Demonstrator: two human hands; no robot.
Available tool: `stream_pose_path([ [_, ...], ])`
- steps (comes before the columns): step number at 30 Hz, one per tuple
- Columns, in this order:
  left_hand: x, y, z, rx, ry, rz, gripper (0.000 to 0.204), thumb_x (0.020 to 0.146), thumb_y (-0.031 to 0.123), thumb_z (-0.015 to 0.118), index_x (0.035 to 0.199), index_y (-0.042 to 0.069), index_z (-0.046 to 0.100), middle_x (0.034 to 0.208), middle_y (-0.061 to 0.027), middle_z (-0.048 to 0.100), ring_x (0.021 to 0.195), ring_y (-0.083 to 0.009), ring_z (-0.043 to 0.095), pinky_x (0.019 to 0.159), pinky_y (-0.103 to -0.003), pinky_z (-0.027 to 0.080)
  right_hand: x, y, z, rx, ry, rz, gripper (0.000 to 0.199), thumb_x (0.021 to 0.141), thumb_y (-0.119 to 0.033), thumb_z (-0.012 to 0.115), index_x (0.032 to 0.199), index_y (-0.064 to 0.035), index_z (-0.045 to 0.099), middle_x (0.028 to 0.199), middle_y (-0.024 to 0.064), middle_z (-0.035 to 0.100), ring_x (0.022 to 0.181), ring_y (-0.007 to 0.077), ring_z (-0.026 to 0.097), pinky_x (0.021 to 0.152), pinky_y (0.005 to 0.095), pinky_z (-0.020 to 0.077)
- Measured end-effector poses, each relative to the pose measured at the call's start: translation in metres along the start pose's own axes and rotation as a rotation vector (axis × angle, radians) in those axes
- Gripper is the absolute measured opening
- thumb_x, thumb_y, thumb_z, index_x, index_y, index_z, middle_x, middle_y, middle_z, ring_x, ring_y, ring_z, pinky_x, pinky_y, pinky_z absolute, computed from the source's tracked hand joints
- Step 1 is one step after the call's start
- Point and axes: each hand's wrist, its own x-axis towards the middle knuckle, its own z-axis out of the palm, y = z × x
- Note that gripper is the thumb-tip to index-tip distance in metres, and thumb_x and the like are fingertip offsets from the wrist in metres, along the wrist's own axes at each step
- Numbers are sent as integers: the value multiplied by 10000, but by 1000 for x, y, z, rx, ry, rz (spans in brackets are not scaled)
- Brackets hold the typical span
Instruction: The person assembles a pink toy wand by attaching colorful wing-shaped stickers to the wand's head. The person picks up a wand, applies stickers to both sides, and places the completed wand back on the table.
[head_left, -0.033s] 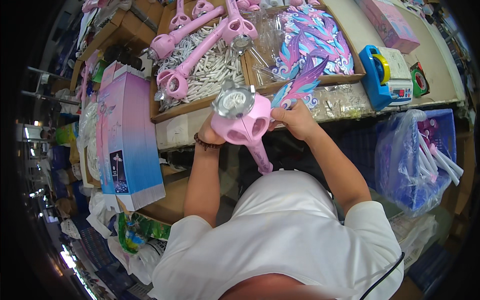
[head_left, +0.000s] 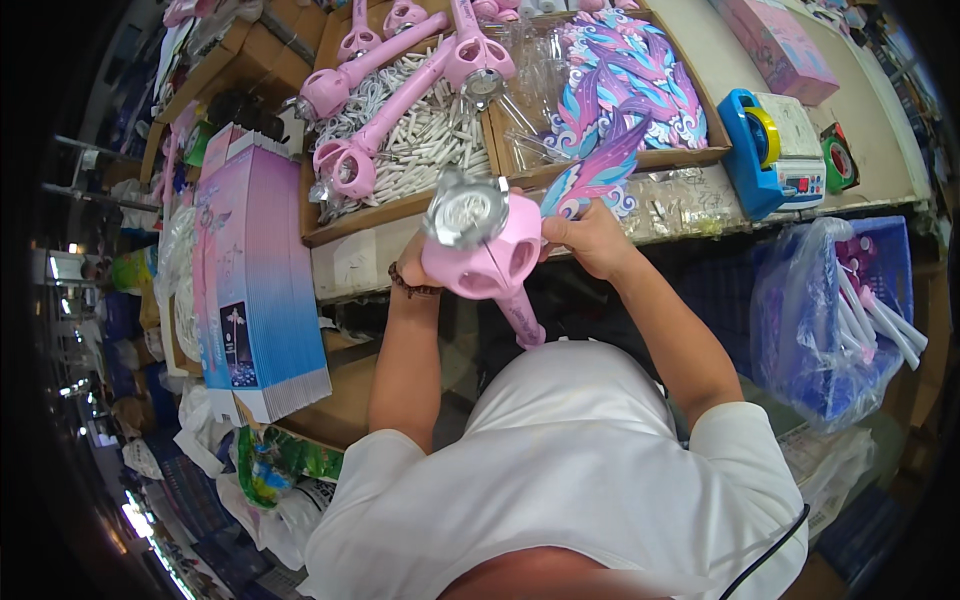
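A pink toy wand (head_left: 490, 262) with a round, cut-out head and a clear-silver cap (head_left: 466, 212) is tilted in front of me, its handle pointing down toward my shirt. My left hand (head_left: 412, 264) grips the left side of the head; most of its fingers are hidden behind it. On the other side, my right hand (head_left: 590, 240) pinches a purple, pink and blue wing-shaped piece (head_left: 597, 172) against the head's right side. Whether the wing is attached to the wand cannot be made out.
Beyond my hands, one carton (head_left: 400, 212) holds white sticks, cords and pink wands (head_left: 350, 165). Another carton holds more wing pieces (head_left: 640, 85). A blue tape dispenser (head_left: 748, 160) stands right, above a blue crate (head_left: 800, 370). Stacked printed boxes (head_left: 262, 270) stand left.
The wand's head and cap have tilted slightly between my hands. Both hands keep nearly the same place.
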Motion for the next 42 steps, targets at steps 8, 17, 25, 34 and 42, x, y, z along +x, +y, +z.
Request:
stream_pose_path([
  [8, 0, -12, -1, -131, 8, 46, 1329, 404, 645, 843, 1406, -22, 281, 1341, -304, 411, 1161, -372, 529, 954, -475, 475, 3, -1, 4, -104, 47, -31, 252, 809, -262, 746, 897, -54, 634, 776, 26, 643, 679, 128, 613, 533, 268, 506],
  [17, 13, -21, 8, -243, -158, 88, 1355, 395, 754, 774, 1321, -124, 318, 1099, -241, 574, 883, -329, 653, 723, -387, 577, 2, -7, 7, -199, 63, -23, 241, 812, -250, 745, 875, -42, 640, 746, 26, 635, 642, 120, 605, 517, 256, 500],
  [25, 3, -25, 18, -218, 49, 102, 1351, 395, 752, 778, 1325, -116, 321, 1164, -240, 533, 916, -313, 639, 730, -399, 580, 1, 17, 3, -28, 101, -26, 253, 801, -268, 752, 872, -43, 659, 747, 34, 644, 644, 130, 618, 560, 276, 525],
  [34, -24, -24, -11, -351, 50, 274, 1192, 503, 695, 779, 1383, 25, 335, 1351, -229, 404, 901, -429, 619, 727, -559, 536, -17, -17, -76, -256, 313, -67, 224, 861, -232, 651, 828, -12, 675, 713, 49, 639, 610, 128, 602, 534, 268, 478],
  [42, -22, -39, -52, -222, 151, 246, 1202, 509, 814, 659, 1372, 35, 355, 1310, -212, 460, 925, -406, 619, 732, -538, 535, -24, -24, -94, -349, 605, 155, 203, 811, -192, 712, 882, -35, 604, 648, 24, 576, 502, 93, 524, 442, 247, 429],
])
